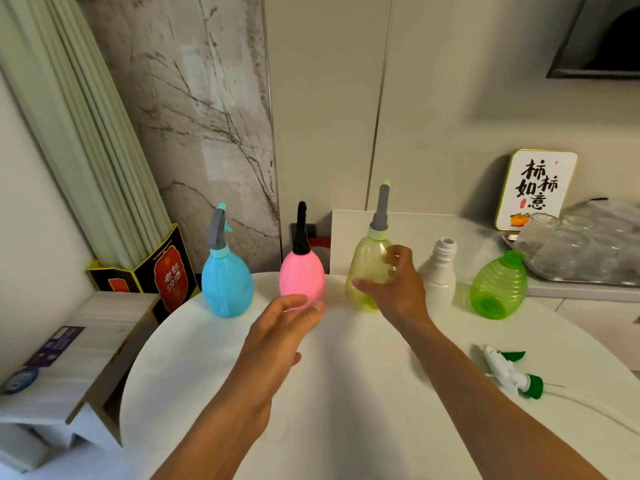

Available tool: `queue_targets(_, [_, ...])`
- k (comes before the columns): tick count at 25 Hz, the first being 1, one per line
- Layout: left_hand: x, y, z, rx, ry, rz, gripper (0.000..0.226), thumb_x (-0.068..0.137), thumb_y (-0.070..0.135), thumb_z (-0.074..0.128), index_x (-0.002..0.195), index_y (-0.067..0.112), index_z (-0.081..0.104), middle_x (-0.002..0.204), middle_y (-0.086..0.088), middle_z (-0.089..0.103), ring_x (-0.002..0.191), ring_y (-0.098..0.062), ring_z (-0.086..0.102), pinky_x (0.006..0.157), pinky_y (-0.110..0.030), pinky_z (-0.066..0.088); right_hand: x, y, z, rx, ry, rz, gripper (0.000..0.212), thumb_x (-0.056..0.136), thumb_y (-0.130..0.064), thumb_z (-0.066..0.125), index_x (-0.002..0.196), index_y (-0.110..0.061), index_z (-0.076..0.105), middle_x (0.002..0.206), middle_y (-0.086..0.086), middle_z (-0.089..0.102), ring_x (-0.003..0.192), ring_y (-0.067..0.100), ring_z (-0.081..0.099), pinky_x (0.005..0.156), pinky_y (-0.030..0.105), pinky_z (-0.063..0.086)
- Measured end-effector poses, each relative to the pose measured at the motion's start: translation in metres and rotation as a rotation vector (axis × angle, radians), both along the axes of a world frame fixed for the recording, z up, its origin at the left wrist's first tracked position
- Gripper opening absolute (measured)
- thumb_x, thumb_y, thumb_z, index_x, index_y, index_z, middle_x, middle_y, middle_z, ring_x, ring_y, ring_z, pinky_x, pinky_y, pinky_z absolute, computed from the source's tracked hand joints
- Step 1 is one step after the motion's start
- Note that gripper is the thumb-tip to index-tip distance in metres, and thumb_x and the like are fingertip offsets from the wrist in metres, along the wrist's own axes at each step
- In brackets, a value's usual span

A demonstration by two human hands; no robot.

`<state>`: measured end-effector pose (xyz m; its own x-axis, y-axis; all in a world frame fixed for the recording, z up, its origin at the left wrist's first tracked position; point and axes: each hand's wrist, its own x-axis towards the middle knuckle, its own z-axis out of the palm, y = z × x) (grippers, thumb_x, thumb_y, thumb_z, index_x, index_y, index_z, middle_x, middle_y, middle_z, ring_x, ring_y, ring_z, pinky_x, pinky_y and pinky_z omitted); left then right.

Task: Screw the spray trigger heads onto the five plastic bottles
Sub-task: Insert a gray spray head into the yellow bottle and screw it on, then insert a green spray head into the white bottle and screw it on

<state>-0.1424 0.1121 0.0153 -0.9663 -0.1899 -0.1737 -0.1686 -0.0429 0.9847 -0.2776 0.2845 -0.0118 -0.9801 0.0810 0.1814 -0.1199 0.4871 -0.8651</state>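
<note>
Blurred left hand partly hides pink bottle's base.

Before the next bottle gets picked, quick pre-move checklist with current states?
1. Blue bottle, pink bottle, yellow bottle capped: ok.
2. White bottle neck open, upright: ok.
3. Green bottle upright: not ok, it leans.
4. Loose trigger head on the table: ok; only one visible, so second head: cannot tell.
5. Right hand free: not ok, on the yellow bottle.
6. Left hand free: ok, empty.
</note>
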Motion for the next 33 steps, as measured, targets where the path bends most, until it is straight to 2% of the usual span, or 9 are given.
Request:
queue_targets(5, [-0.003, -0.003, -0.004, -0.001, -0.005, 0.013, 0.039, 0.067, 0.059, 0.068, 0.101, 0.040, 0.064, 0.110, 0.016, 0.063, 0.105, -0.007, 0.059, 0.076, -0.030, 0.051, -0.022, 0.010, -0.041, 0.001, 0.037, 0.076, 0.075, 0.073, -0.027, 0.084, 0.131, -0.022, 0.036, 0.116, -0.005, 0.050, 0.100, 0.026, 0.054, 0.073, 0.032, 0.047])
queue_targets(16, [-0.001, 0.000, -0.007, -0.037, 0.009, 0.014, 0.025, 0.082, 0.043, 0.066, 0.107, 0.043, 0.061, 0.120, 0.013, 0.059, 0.108, -0.006, 0.056, 0.092, -0.039, 0.050, -0.025, 0.015, -0.048, -0.013, 0.060, 0.155, 0.081, 0.079, -0.028, 0.080, 0.142, -0.023, 0.028, 0.121, -0.004, 0.048, 0.102, 0.024, 0.051, 0.076, 0.030, 0.046])
queue_targets(19, [0.002, -0.001, -0.004, -0.013, 0.020, -0.016, 0.037, 0.073, 0.047, 0.070, 0.109, 0.044, 0.061, 0.119, 0.013, 0.059, 0.108, -0.006, 0.056, 0.091, -0.038, 0.050, -0.017, 0.016, -0.039, -0.090, -0.047, 0.165, 0.093, 0.076, -0.021, 0.084, 0.148, -0.022, 0.025, 0.136, 0.003, 0.047, 0.121, 0.031, 0.050, 0.090, 0.039, 0.052])
queue_targets(21, [0.000, -0.002, 0.000, 0.027, 0.029, -0.017, 0.045, 0.064, 0.049, 0.069, 0.108, 0.040, 0.063, 0.117, 0.011, 0.062, 0.108, -0.009, 0.057, 0.086, -0.038, 0.051, -0.005, 0.022, -0.033, -0.067, -0.141, 0.158, 0.102, 0.074, -0.022, 0.086, 0.152, -0.021, 0.020, 0.149, 0.007, 0.041, 0.133, 0.031, 0.043, 0.104, 0.041, 0.044])
queue_targets(24, [-0.010, -0.004, 0.004, 0.074, 0.063, 0.024, 0.031, 0.076, 0.038, 0.070, 0.106, 0.038, 0.065, 0.115, 0.006, 0.065, 0.108, -0.014, 0.060, 0.082, -0.037, 0.052, 0.017, 0.044, -0.021, -0.007, -0.198, 0.141, 0.076, 0.078, -0.025, 0.082, 0.142, -0.023, 0.040, 0.136, 0.005, 0.053, 0.123, 0.028, 0.053, 0.103, 0.043, 0.045])
queue_targets(26, [-0.014, 0.002, 0.004, 0.083, 0.093, 0.026, 0.025, 0.085, 0.030, 0.066, 0.108, 0.039, 0.065, 0.115, 0.005, 0.067, 0.107, -0.015, 0.063, 0.081, -0.037, 0.053, 0.027, 0.065, -0.008, 0.159, -0.211, 0.057, 0.033, 0.080, -0.028, 0.076, 0.110, -0.023, 0.065, 0.108, 0.002, 0.071, 0.101, 0.026, 0.066, 0.089, 0.043, 0.053])
queue_targets(28, [-0.016, 0.012, 0.002, 0.089, 0.131, 0.005, 0.029, 0.087, 0.029, 0.065, 0.113, 0.040, 0.064, 0.115, 0.007, 0.068, 0.105, -0.015, 0.065, 0.081, -0.038, 0.054, 0.030, 0.083, 0.005, 0.328, -0.139, -0.115, 0.011, 0.081, -0.030, 0.069, 0.087, -0.022, 0.065, 0.086, 0.002, 0.072, 0.083, 0.027, 0.068, 0.071, 0.036, 0.053])
queue_targets(31, [-0.016, 0.027, -0.001, 0.015, 0.185, -0.007, 0.035, 0.086, 0.030, 0.067, 0.114, 0.050, 0.060, 0.110, 0.018, 0.066, 0.102, -0.008, 0.065, 0.080, -0.033, 0.053, 0.022, 0.096, 0.014, 0.247, 0.001, -0.351, 0.033, 0.079, -0.026, 0.072, 0.104, -0.018, 0.051, 0.085, 0.003, 0.063, 0.080, 0.029, 0.062, 0.063, 0.031, 0.041])
queue_targets(33, [-0.015, 0.036, -0.002, -0.041, 0.212, -0.016, 0.040, 0.085, 0.027, 0.069, 0.111, 0.055, 0.057, 0.112, 0.020, 0.065, 0.105, -0.007, 0.062, 0.085, -0.035, 0.051, 0.009, 0.095, 0.014, 0.032, -0.014, -0.308, 0.063, 0.074, -0.024, 0.079, 0.126, -0.018, 0.043, 0.109, 0.008, 0.063, 0.101, 0.031, 0.061, 0.078, 0.038, 0.048])
